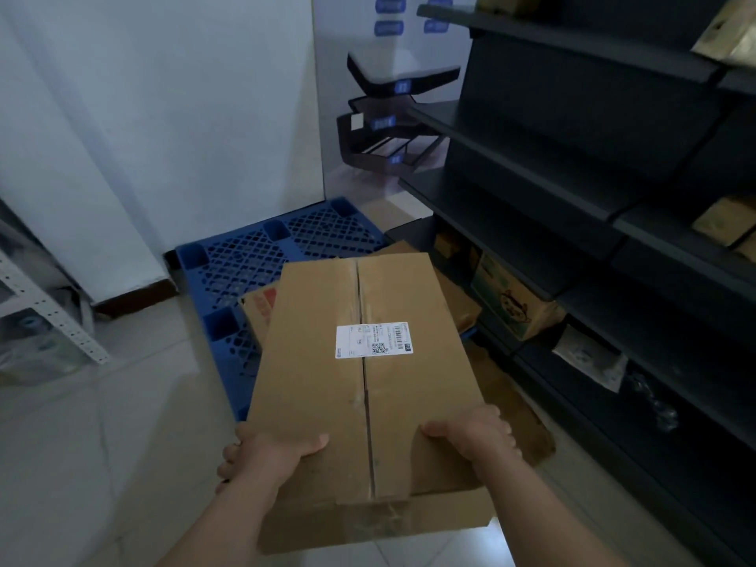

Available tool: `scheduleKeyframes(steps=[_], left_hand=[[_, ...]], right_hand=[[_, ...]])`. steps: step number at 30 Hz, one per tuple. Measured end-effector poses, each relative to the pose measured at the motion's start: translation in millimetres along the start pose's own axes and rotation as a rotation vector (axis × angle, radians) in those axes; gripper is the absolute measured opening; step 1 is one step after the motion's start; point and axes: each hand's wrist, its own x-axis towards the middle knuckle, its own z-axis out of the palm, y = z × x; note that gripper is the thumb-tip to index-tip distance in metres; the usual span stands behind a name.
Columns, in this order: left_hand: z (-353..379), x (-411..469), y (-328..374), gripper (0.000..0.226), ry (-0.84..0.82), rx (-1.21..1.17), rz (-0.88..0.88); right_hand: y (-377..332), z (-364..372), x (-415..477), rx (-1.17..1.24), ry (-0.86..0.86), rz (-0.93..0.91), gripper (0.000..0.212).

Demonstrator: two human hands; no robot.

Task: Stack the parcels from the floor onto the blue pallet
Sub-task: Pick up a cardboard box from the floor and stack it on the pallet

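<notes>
Both hands, left hand (pixel 268 448) and right hand (pixel 474 433), grip parcel (pixel 364 386)

A white shipping label (pixel 374 340) sits across the centre seam on top of the cardboard parcel (pixel 360 386); it carries a barcode and a QR code, but its print is too small to read. A box behind it (pixel 262 308) shows red printing, and a carton under the shelf (pixel 509 298) shows green printing with a dark drawing, neither legible. Blue tags (pixel 390 4) on the far wall are blurred.
</notes>
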Motion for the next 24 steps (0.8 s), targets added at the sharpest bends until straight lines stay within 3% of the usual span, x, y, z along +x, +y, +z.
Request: scheduleKeyframes(steps=[12, 18, 24], left_hand=[[45.2, 72.9, 153.0, 0.135, 0.000, -0.032, -0.093], [51.9, 121.2, 202.8, 0.144, -0.026, -0.024, -0.100], [48.1, 184.0, 258.9, 0.133, -0.057, 0.040, -0.088]], right_hand=[[-136.3, -44.0, 139.1, -0.078, -0.033, -0.109, 0.110], [-192.0, -36.4, 190.9, -0.064, -0.086, -0.087, 0.117], [-253.6, -15.6, 243.1, -0.039, -0.086, -0.061, 0.126]])
